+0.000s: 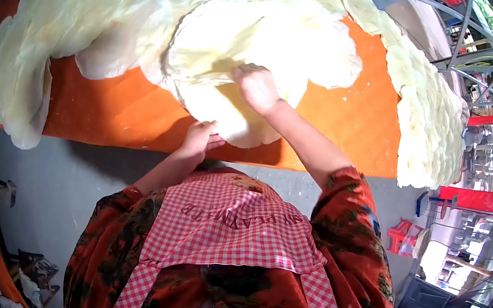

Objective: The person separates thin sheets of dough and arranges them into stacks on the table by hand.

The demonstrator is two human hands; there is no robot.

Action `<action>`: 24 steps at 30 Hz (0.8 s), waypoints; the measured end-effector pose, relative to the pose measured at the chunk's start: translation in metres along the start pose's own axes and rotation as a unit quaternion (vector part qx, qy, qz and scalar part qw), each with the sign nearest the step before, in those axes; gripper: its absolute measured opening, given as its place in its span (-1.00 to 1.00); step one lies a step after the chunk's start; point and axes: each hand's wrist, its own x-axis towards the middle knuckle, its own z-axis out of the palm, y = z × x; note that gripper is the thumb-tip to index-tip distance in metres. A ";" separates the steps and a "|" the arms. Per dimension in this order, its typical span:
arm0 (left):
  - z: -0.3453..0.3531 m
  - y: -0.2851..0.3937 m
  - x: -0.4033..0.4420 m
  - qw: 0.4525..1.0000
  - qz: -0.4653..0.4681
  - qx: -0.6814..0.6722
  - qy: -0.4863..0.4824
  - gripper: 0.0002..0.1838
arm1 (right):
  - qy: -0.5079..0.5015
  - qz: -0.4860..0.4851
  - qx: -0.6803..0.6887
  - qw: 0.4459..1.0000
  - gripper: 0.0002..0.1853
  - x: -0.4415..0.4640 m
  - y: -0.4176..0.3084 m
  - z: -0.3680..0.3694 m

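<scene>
Thin, round, pale-yellow sheets, like flat dough rounds, overlap in a thick layer on the orange cloth. A sheet (237, 114) lies in front of me with its near edge close to the table's front. At that sheet's lower left edge is my left hand (199, 139), its thumb and fingers closing on the rim. My right hand (258, 89) is closed, knuckles up, over the middle of the sheets, casting a shadow. Whatever its fingers hold is hidden. Bright sunlight washes out the pile (278, 36) beyond it.
An orange cloth (354, 126) covers the table. More overlapping sheets line its left side (15, 66) and right side (430, 131), hanging past the front edge. A red plastic stool (404, 237) stands on the grey floor at right, near metal framework (486, 63).
</scene>
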 end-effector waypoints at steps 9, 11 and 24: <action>-0.005 -0.035 0.024 0.994 0.089 0.001 0.069 -0.69 | 0.032 -0.051 0.076 0.995 -0.60 -0.121 0.046 -0.010; 0.009 -0.028 0.013 0.994 0.085 -0.017 0.073 -0.67 | 0.002 -0.035 0.046 0.998 -0.55 -0.142 0.068 -0.013; 0.018 -0.046 0.003 0.987 0.033 -0.103 -0.116 -0.61 | 0.159 -0.096 0.052 0.981 -0.70 -0.011 0.078 -0.150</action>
